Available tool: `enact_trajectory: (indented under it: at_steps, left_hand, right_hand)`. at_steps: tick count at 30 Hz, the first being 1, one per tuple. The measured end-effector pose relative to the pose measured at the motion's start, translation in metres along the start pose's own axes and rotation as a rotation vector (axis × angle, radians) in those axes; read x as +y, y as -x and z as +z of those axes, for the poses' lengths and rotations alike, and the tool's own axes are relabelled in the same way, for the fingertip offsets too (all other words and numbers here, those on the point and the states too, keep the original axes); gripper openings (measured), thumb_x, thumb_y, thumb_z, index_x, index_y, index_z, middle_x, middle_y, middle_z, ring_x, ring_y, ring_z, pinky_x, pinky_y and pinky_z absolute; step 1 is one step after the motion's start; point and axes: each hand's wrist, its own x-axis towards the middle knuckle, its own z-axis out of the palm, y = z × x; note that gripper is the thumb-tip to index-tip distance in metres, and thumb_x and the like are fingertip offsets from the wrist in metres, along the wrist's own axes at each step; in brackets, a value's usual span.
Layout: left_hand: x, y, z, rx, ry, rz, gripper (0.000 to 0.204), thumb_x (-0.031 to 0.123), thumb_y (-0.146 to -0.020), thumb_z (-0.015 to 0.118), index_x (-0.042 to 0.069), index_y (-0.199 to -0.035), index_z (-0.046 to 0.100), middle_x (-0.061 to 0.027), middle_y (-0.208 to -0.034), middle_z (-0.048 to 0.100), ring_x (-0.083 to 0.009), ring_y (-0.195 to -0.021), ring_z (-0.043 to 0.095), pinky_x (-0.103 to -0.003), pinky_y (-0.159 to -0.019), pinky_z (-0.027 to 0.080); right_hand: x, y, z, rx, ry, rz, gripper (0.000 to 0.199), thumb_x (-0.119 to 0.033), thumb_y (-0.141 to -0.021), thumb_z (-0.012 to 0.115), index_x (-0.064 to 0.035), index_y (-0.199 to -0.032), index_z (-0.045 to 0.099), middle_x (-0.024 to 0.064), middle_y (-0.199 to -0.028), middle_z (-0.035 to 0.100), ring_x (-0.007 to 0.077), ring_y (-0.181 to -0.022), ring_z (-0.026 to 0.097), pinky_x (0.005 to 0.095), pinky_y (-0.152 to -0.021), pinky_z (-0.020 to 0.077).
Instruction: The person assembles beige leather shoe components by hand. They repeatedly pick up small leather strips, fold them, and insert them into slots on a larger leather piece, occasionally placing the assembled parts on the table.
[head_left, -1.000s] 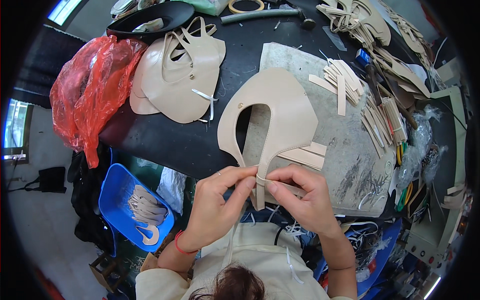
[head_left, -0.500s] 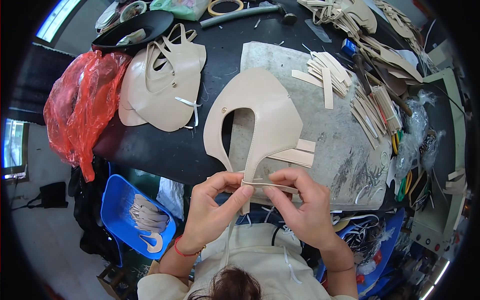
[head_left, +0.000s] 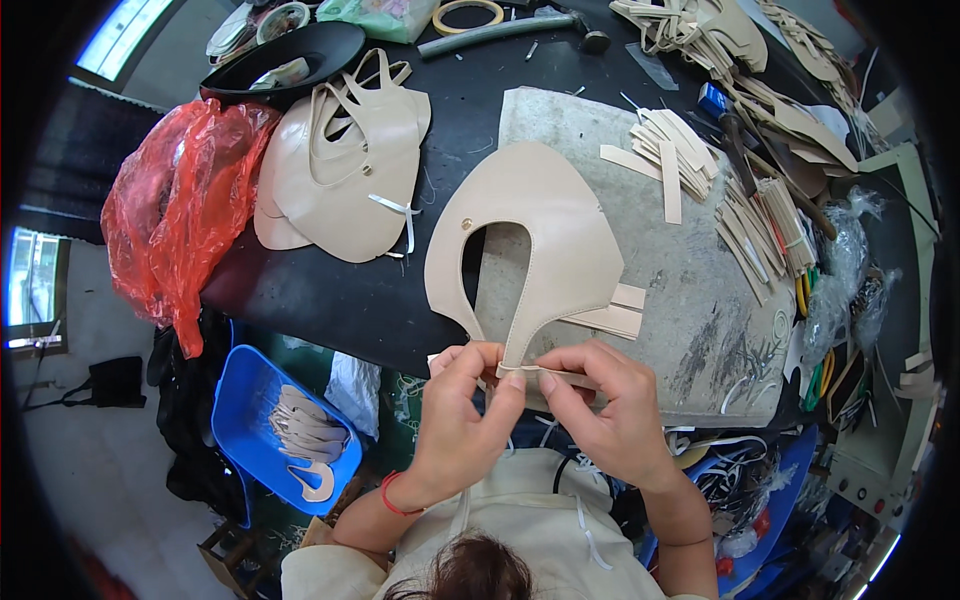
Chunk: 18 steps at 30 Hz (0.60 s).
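Note:
A beige leather piece (head_left: 565,225) with a large curved opening, a stitched edge and a small metal stud lies mostly on the grey board, its narrow tail pointing toward me. My left hand (head_left: 465,415) pinches the end of that tail between thumb and fingers. A thin beige leather strip (head_left: 572,377) crosses the tail there and looks folded around it. My right hand (head_left: 605,405) is closed on the strip, thumb against forefinger, close beside my left thumb. Fingers hide the tail's very end. Short flat beige strips (head_left: 615,318) stick out from under the piece's right side.
Similar beige pieces (head_left: 345,200) lie stacked at left beside a red plastic bag (head_left: 185,225). Loose beige strips (head_left: 672,150) lie on the grey board (head_left: 690,350). A hammer (head_left: 510,40) lies at the back. A blue bin (head_left: 228,425) of cut pieces stands lower left.
Both hands have drawn closer together, with the strip now folded tighter across the tail. The tail end that hung below my left hand is now hidden. The whole view has shifted slightly.

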Motion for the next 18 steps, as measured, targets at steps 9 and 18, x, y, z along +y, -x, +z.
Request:
enact_trajectory:
  at_steps: [9,18]
  left_hand:
    - [0.025,-0.018,0.024,0.089,-0.221,0.375,0.014,0.011,-0.082,0.066,0.005,-0.093,0.06,-0.0014,-0.076,0.062,-0.0151,-0.067,0.058,-0.042,-0.096,0.027]
    - [0.025,-0.043,0.046,0.084,-0.547,0.439,0.016,0.016,-0.085,0.065,0.004,-0.094,0.062,-0.0053,-0.072,0.063,-0.0194,-0.069,0.06,-0.044,-0.093,0.028]
  right_hand:
    - [0.016,0.005,-0.045,0.267,-0.146,0.084,0.017,-0.003,-0.084,0.068,0.0006,-0.1,0.066,0.0038,-0.087,0.064,0.0078,-0.073,0.059,0.0203,-0.063,0.0461]
    - [0.042,-0.012,-0.062,0.2,-0.119,0.275,0.015,-0.009,-0.085,0.067,0.001,-0.096,0.065,0.003,-0.076,0.065,0.0061,-0.065,0.058,0.0202,-0.055,0.0466]
